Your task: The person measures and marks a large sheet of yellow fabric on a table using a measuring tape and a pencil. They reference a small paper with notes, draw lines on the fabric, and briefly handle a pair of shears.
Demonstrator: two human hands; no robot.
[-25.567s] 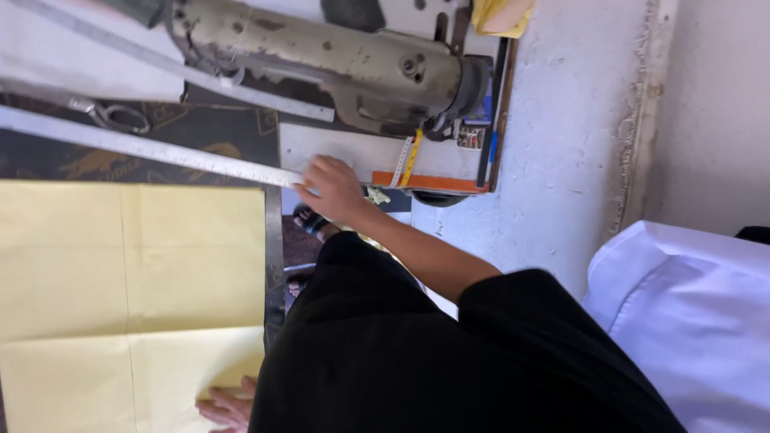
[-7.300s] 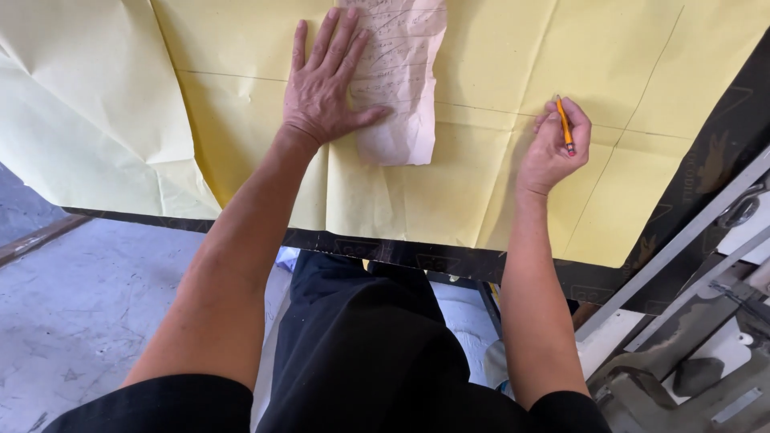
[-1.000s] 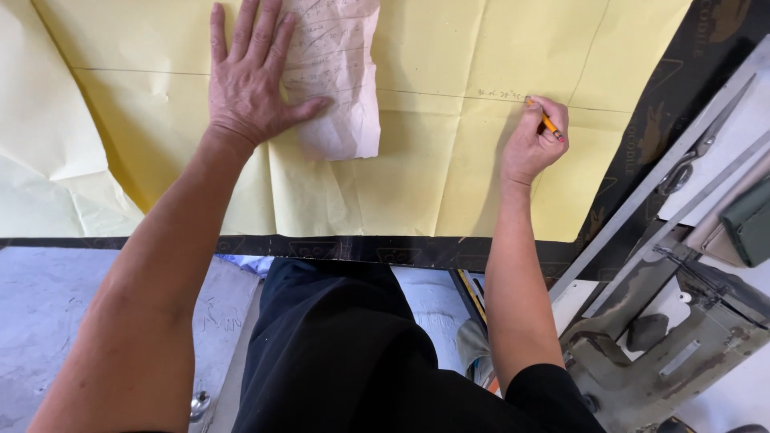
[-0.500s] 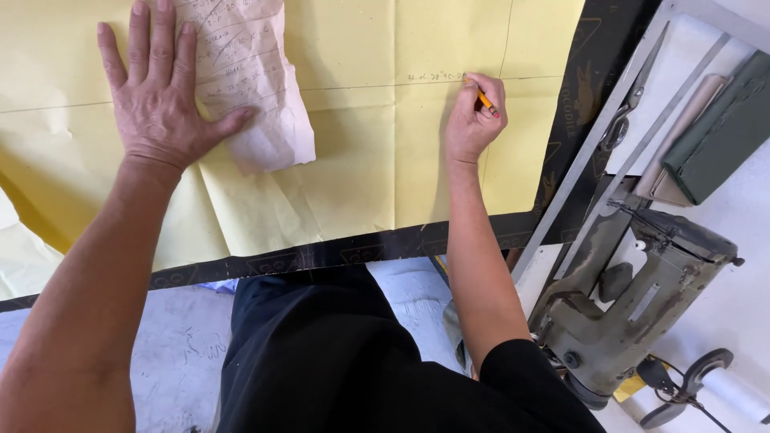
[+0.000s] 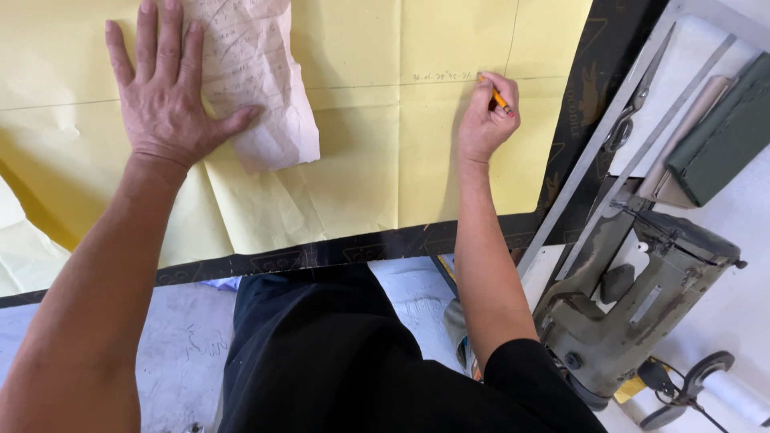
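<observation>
My left hand (image 5: 170,95) lies flat, fingers spread, on a crumpled white note sheet (image 5: 258,80) that rests on a large yellow paper (image 5: 377,160). My right hand (image 5: 485,120) grips an orange pencil (image 5: 499,98) with its tip touching the yellow paper, right beside small pencil marks along a drawn line. The yellow paper covers a dark work table (image 5: 345,250), and thin pencil lines cross it.
A long metal ruler (image 5: 597,160) lies along the table's right edge. Scissors (image 5: 634,112) rest beside it. An old grey-green sewing machine (image 5: 642,305) stands at the right, with a dark green case (image 5: 722,136) behind it. The floor below is grey concrete.
The view has shifted, so the sewing machine shows more fully at the right. My right hand stays at the same pencilled line with the pencil; my left hand keeps pressing the note sheet.
</observation>
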